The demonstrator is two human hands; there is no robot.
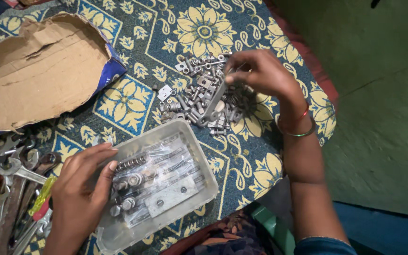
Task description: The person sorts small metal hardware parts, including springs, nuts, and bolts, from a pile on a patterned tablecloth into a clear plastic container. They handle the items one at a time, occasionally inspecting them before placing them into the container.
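Item: a flat steel bar (215, 100), being lifted by one end out of a heap of loose bolts, nuts and plates (199, 92) lying on the blue-and-yellow floral cloth (128, 101) covering the desk. The right hand (260, 73) is closing its fingertips on the bar's upper end; the grip is being kept narrow, pinched shut on the metal. The bar is being judged stiff, fairly heavy and smooth, best taken across its flat faces near an end. The left hand (79, 189) is resting, fingers spread, on the rim of a translucent plastic tray (204, 165); nothing is being clasped. In the tray, bolts, washers and a drilled plate are being kept inside clear bags. A torn cardboard box (34, 71) is lying open; spanners and screwdrivers (15, 189) are lying alongside.
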